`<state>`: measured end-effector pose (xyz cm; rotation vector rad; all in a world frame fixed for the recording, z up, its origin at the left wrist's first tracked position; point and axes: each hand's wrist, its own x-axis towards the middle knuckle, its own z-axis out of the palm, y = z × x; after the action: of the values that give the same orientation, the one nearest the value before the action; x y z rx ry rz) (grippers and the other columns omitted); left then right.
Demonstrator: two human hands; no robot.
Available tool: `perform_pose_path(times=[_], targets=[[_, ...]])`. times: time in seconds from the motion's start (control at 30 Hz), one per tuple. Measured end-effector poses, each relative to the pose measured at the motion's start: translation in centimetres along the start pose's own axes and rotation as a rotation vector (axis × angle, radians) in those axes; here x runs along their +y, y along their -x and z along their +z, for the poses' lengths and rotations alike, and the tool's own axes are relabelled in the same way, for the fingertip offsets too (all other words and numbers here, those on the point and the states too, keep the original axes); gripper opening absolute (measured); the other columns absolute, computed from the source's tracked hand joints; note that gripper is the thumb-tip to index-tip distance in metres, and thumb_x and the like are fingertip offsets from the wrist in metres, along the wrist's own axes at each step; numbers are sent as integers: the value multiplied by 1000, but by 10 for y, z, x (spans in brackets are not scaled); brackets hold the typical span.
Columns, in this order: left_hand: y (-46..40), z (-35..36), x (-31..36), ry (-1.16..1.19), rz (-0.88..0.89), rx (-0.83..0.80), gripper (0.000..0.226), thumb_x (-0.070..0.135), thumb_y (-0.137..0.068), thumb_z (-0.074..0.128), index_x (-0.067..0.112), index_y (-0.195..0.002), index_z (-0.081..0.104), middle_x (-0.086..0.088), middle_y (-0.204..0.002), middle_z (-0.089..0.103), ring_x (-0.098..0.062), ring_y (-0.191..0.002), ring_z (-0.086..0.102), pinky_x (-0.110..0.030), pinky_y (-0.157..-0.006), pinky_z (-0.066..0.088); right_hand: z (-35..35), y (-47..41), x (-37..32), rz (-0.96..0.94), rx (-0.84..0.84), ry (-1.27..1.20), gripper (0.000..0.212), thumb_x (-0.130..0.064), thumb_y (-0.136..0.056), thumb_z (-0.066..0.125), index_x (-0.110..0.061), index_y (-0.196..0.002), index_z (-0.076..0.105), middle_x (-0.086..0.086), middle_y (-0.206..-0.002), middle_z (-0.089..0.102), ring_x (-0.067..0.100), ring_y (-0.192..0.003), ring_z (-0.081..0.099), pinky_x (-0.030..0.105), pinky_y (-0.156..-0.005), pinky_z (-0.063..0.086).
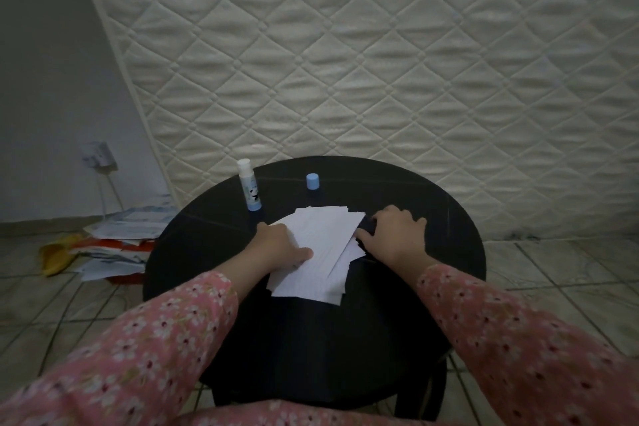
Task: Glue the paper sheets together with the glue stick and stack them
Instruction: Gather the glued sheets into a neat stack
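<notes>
A loose pile of white paper sheets (320,252) lies on the round black table (432,218). My left hand (280,247) rests on the pile's left side, thumb across the top sheet and fingers at the edge. My right hand (394,235) lies on the table at the pile's right edge, fingertips touching the sheets. The glue stick (249,189) stands upright and uncapped at the table's back left, white tip up, blue base. Its blue cap (312,181) stands apart at the back centre.
A quilted white mattress (380,62) leans upright right behind the table. On the tiled floor to the left lie scattered papers (121,232) and a yellow object (57,258). A wall socket with a cable (98,157) is at far left.
</notes>
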<state>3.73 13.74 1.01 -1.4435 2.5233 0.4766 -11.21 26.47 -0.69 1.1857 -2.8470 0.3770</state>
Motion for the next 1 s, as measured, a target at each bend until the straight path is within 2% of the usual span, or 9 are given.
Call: perform_pose_path(times=[0.07,0.1,0.17,0.27,0.37,0.57,0.7,0.87,1.0], targets=[[-7,2,0,-9,-25,-21,65,64,-82,46,12,-121,52,-9,-132,41,-16,-87,51,-29,-75,36,-1,1,-6,11,-27,-22,43,-41,-95,39,-13,-120,60,6,-125,50,27,-116,47,53,-106,29],[-15,4,-1,-35,-20,-28,71,67,-77,39,11,-117,56,-10,-127,47,-17,-87,52,-30,-76,33,-1,2,-10,19,-50,-39,44,-39,-95,36,-11,-118,61,7,-125,50,27,-116,46,52,-106,28],[-28,10,-4,-99,-32,-34,79,69,-71,31,11,-117,57,-13,-120,50,-22,-96,51,-32,-79,31,1,4,-16,27,-117,-49,53,-47,-95,32,-10,-120,60,7,-129,47,28,-120,43,54,-108,26],[-23,10,-5,-114,-70,-38,78,73,-81,37,8,-122,52,-12,-124,44,-22,-98,41,-32,-74,34,11,7,-26,-55,-211,-42,67,-65,-89,37,-12,-123,61,4,-137,41,25,-129,36,57,-111,19],[-20,11,-4,-108,-50,-11,77,74,-81,42,9,-119,57,-13,-121,48,-20,-93,40,-30,-72,34,17,7,-28,-91,-180,-110,68,-70,-81,49,-12,-114,65,1,-135,40,22,-130,34,58,-112,17],[-14,11,-2,-39,-35,35,78,71,-80,48,8,-126,51,-12,-127,47,-21,-106,43,-30,-73,38,16,8,-20,-124,-170,-255,50,-61,-77,64,-17,-101,68,-7,-129,39,12,-125,36,57,-113,18],[-14,10,-2,-9,-27,41,65,62,-85,53,9,-123,52,-10,-125,50,-17,-101,47,-28,-81,44,17,10,-21,-86,-167,-325,54,-57,-77,69,-20,-116,64,-8,-132,40,12,-124,40,57,-114,14],[-12,7,-7,58,-15,59,71,58,-78,65,10,-128,50,-8,-128,51,-15,-97,56,-29,-84,51,10,9,-28,27,-214,-412,51,-48,-76,73,-12,-112,65,-3,-123,57,18,-122,47,57,-111,13],[-8,5,-9,67,4,70,71,55,-82,63,11,-135,44,-9,-137,44,-18,-111,51,-29,-88,47,5,12,-41,44,-246,-490,50,-32,-78,75,-28,-121,50,-5,-124,56,19,-122,48,50,-112,14]])
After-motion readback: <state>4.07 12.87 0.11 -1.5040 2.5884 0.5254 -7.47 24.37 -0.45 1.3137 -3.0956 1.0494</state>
